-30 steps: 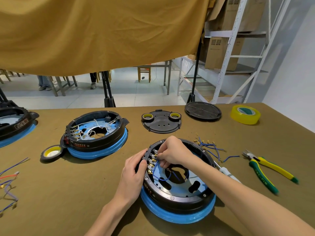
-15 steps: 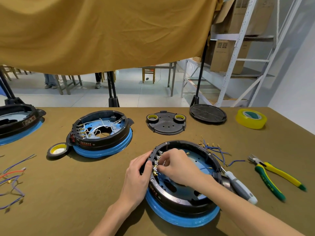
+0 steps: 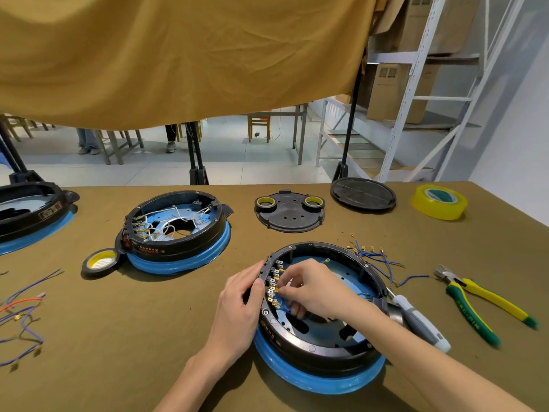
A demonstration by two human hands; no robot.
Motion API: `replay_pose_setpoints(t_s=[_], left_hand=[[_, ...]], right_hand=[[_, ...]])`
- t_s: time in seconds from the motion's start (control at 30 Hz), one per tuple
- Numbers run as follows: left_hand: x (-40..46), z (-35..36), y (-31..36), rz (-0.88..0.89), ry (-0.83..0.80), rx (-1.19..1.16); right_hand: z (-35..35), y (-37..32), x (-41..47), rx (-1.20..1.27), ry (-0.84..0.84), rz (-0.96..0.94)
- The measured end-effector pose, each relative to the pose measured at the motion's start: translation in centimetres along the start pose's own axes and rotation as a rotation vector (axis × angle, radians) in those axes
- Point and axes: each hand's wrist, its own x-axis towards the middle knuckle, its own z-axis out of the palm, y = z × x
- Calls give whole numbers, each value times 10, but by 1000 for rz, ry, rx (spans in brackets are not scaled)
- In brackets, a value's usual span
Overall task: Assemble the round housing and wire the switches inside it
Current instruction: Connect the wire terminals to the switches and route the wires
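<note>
A round black housing (image 3: 315, 349) on a blue ring sits in front of me, open at the top, with a blue plate inside. A row of switches with brass terminals (image 3: 274, 288) lines its left inner wall. My left hand (image 3: 240, 301) grips the housing's left rim from outside, thumb over the edge. My right hand (image 3: 316, 288) reaches inside, fingertips pinching a thin blue wire at the terminals; the wire is mostly hidden under my fingers.
A second housing (image 3: 175, 230) with white wiring stands at the left, a black tape roll (image 3: 101, 261) beside it. Loose blue wires (image 3: 375, 258), a screwdriver (image 3: 421, 322) and yellow-green pliers (image 3: 481, 304) lie to the right. Two black lids (image 3: 289, 211) (image 3: 363, 193) and yellow tape (image 3: 439, 201) lie farther back.
My right hand has slid lower along the row of switch terminals. The view has tilted slightly, so everything sits lower in the frame. My left hand stays on the rim.
</note>
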Motion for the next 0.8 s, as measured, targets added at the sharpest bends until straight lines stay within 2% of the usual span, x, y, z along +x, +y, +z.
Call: replay_pose_setpoints(t_s=[0.8], left_hand=[[-2, 2, 1, 13, 32, 23]], right_hand=[[-5, 5, 5, 38, -80, -25]])
